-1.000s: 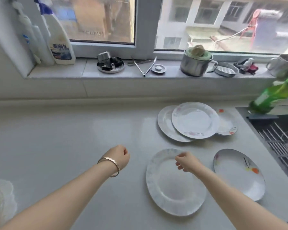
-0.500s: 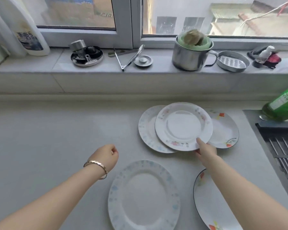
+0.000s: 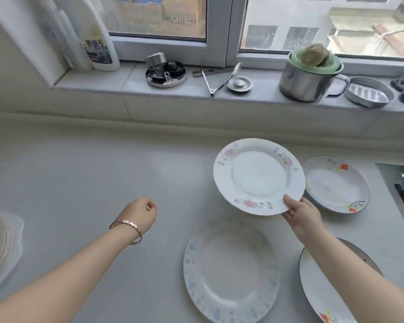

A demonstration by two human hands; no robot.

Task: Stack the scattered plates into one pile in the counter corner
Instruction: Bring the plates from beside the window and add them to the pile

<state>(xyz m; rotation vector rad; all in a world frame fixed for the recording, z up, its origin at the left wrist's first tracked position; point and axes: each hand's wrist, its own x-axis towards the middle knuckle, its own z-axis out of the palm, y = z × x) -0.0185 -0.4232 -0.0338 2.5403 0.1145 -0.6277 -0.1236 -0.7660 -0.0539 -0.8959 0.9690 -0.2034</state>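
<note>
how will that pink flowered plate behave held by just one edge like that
The pink-flowered plate looks like rigid glazed ceramic, so it probably won't flex but may chip if dropped. Its glossy rim seems slippery, and the right hand pinches only the near edge, so it will likely want to tip away.

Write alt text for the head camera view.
The right hand lifts a pink-flowered plate by its rim above a pale counter. Three more plates lie there: blue-speckled and two with orange flowers. The left hand hovers, loosely closed and empty.
</note>
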